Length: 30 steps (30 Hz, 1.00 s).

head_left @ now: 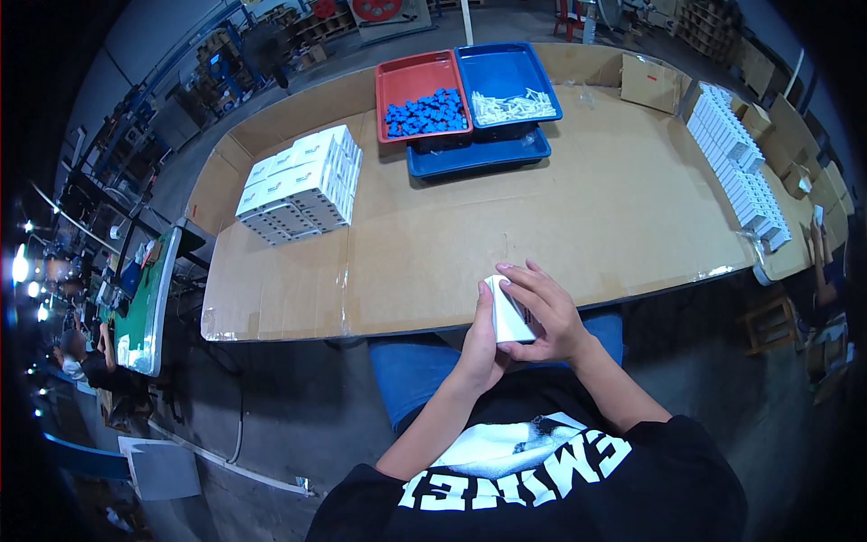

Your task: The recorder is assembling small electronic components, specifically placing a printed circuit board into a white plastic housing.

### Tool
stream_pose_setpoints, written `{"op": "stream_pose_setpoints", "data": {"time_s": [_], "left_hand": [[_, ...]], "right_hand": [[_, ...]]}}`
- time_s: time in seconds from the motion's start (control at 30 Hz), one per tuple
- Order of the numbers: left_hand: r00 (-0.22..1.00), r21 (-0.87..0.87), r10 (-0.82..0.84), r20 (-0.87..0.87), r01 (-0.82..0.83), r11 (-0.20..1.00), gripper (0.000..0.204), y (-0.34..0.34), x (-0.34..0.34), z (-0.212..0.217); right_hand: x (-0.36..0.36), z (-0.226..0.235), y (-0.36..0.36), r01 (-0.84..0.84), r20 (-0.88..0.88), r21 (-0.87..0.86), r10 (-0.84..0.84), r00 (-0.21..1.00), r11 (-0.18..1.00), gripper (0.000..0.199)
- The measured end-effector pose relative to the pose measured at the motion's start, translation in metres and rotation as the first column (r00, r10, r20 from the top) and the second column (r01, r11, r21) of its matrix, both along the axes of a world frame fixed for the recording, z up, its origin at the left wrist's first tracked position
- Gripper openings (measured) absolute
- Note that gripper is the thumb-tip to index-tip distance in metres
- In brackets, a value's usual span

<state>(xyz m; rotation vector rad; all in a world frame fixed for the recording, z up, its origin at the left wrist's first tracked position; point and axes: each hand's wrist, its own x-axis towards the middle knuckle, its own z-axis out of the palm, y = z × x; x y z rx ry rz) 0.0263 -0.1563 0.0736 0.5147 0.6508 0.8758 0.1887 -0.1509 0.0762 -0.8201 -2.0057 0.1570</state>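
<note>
A small white box is held between my two hands at the table's near edge, above my lap. My left hand is closed along its left side, thumb up near the top. My right hand wraps the right side, fingers over the upper end and thumb at the lower end. The box's right face is partly hidden by the right fingers. Beyond, a red tray holds many small blue parts. Beside it, a blue tray holds white stick-like pieces.
Stacked white boxes stand on the left of the cardboard-covered table. A lower blue tray sits under the other trays. Long rows of white boxes line the right side. Other people sit at far left and right.
</note>
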Motion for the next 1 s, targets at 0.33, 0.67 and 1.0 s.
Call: {"op": "stream_pose_setpoints", "data": {"time_s": [0.33,0.67,1.0], "left_hand": [[0.992,-0.011,-0.089,-0.090,0.088,0.996,0.066,0.022,0.018,-0.008],[0.994,-0.207,-0.001,-0.112,-0.023,0.978,0.065,0.042,0.030,-0.027],[0.986,-0.226,0.028,-0.162,-0.065,0.972,0.066,0.057,0.024,-0.038]], "right_hand": [[0.015,-0.025,0.017,0.044,-0.129,0.120,-0.028,0.991,0.992,0.070],[0.017,-0.059,0.036,-0.041,-0.195,-0.194,0.002,0.981,0.980,0.070],[0.005,-0.084,0.052,-0.049,-0.194,-0.177,0.015,0.981,0.983,0.071]]}}
